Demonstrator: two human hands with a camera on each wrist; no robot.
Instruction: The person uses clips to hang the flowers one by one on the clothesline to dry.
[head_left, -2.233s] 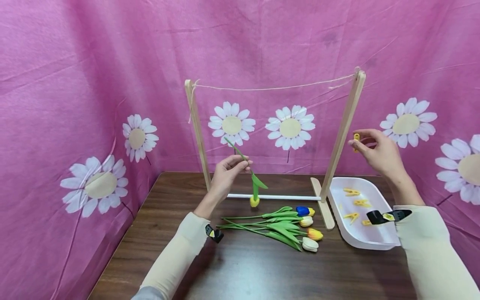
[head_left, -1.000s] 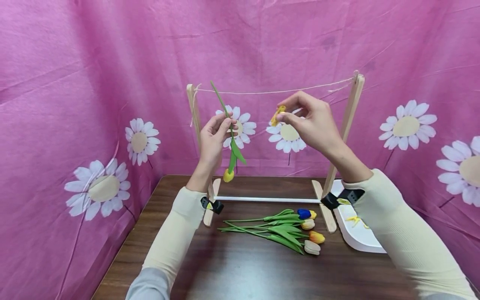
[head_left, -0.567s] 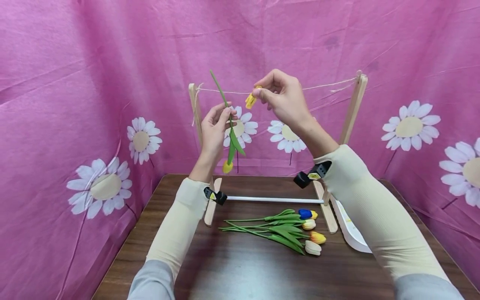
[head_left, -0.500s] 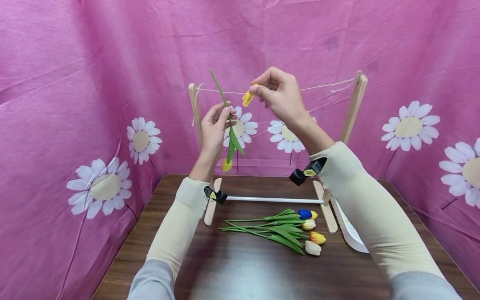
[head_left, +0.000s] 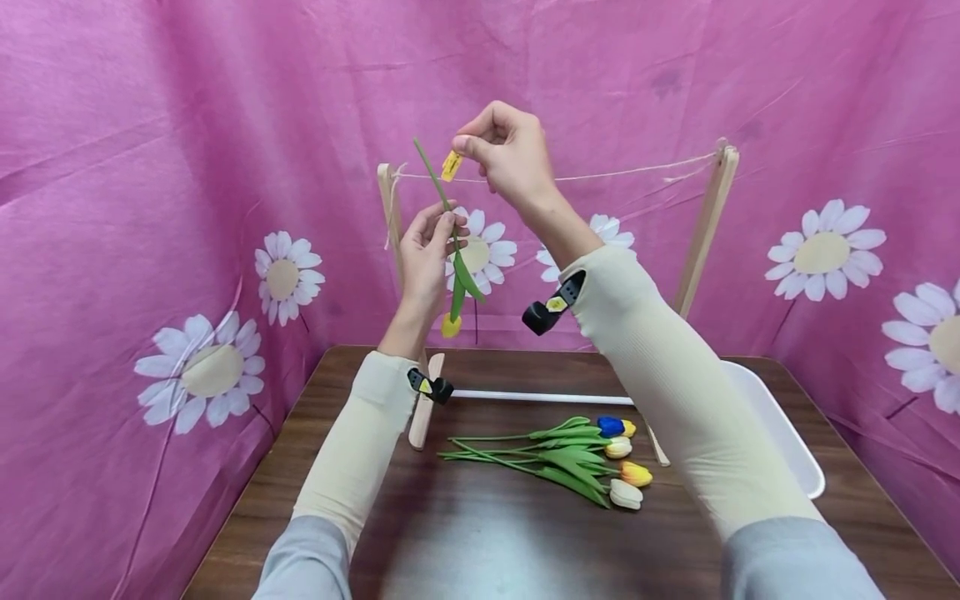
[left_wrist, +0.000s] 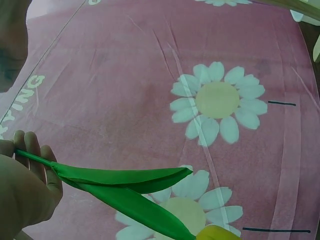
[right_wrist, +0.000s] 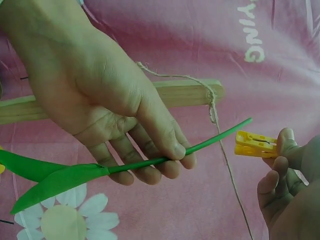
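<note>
My left hand (head_left: pixel 427 246) pinches the green stem of a yellow artificial tulip (head_left: pixel 462 275) between thumb and fingers. The tulip hangs head down, and its bare stem end rises past the twine (head_left: pixel 600 176). Up and to the right, my right hand (head_left: pixel 506 154) pinches a yellow clothespin (head_left: pixel 451 165) by one end. In the right wrist view the clothespin (right_wrist: pixel 255 144) points at the stem tip, with a small gap between them. The twine (right_wrist: pixel 231 175) runs behind them in that view.
A wooden frame with upright posts (head_left: pixel 705 225) carries the twine. Several artificial tulips (head_left: pixel 562 454) lie on the brown table (head_left: pixel 480 550). A white tray (head_left: pixel 806 467) stands at the right, partly behind my right sleeve. A pink flowered cloth (head_left: pixel 630 67) hangs behind.
My right hand has carried the clothespin from above the tray leftward and up to the stem tip. My left hand has raised the tulip from near the table to the twine.
</note>
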